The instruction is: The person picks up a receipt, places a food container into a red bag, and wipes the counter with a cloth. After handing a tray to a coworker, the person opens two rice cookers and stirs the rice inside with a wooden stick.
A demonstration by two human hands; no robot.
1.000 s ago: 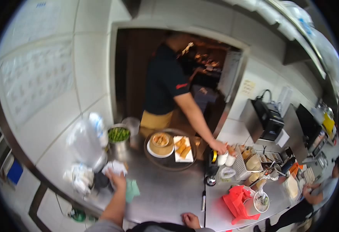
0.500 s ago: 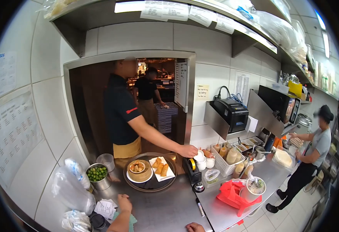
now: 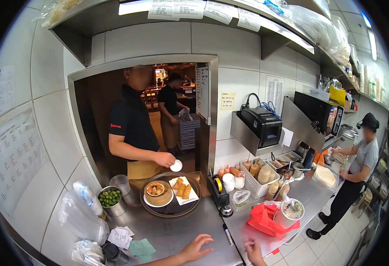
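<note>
My left hand (image 3: 196,249) is over the steel counter at the bottom, fingers stretched out and apart, holding nothing. To its right, my right hand (image 3: 254,253) has loosely bent fingers with no object visible in them. A black marker (image 3: 228,235) lies on the counter between and beyond both hands. Farther back, a round dark tray (image 3: 172,215) carries a bamboo steamer (image 3: 158,198) of food on a white plate and fried rolls (image 3: 186,192) on a square white plate. Across the counter, a co-worker's hand (image 3: 164,159) holds a small white dish (image 3: 176,166) above the tray.
A metal pot of green citrus fruits (image 3: 110,198), plastic bags (image 3: 82,217), a dark-lidded cup (image 3: 111,252) and a green cloth (image 3: 142,249) are at left. A tape dispenser (image 3: 219,191), a sauce basket (image 3: 260,188) and a red bag (image 3: 265,218) with a tub stand right. Another person (image 3: 363,155) works far right.
My left hand has moved right, off the green cloth, and its fingers have spread. My right hand has moved right and up. The co-worker's hand has brought a white dish from the stack over the tray.
</note>
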